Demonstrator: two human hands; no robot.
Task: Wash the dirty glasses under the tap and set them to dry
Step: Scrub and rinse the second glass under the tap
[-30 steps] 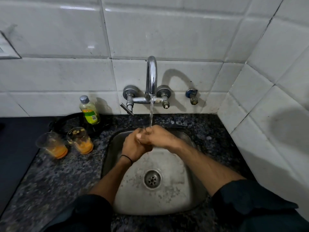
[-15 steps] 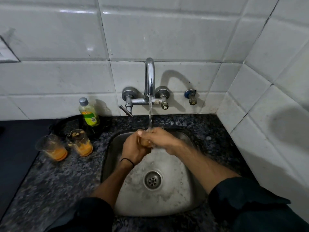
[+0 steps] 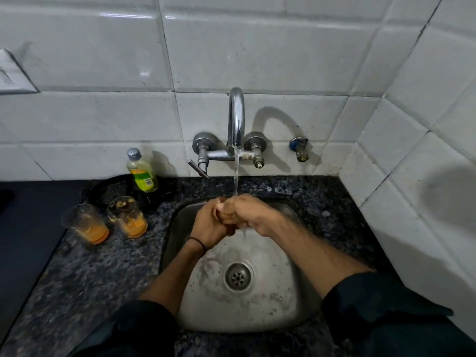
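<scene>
- A small clear bottle [image 3: 142,171] with a grey cap, yellow-green liquid and a green and yellow label stands upright left of centre, at the foot of the wall.
- A black rounded object [image 3: 108,186], too dark to identify, lies just behind and left of the bottle.
- The speckled dark granite counter [image 3: 85,279] fills the lower left and runs along the wall to the right corner.
- A flat dark surface [image 3: 25,228] adjoins the counter at the left edge.
- White glossy wall tiles [image 3: 257,47] cover the upper frame and the right side.
- A white switch plate [image 3: 13,73] sits at the upper left edge.
- A small blue-capped valve [image 3: 298,148] juts from the wall right of centre.
</scene>
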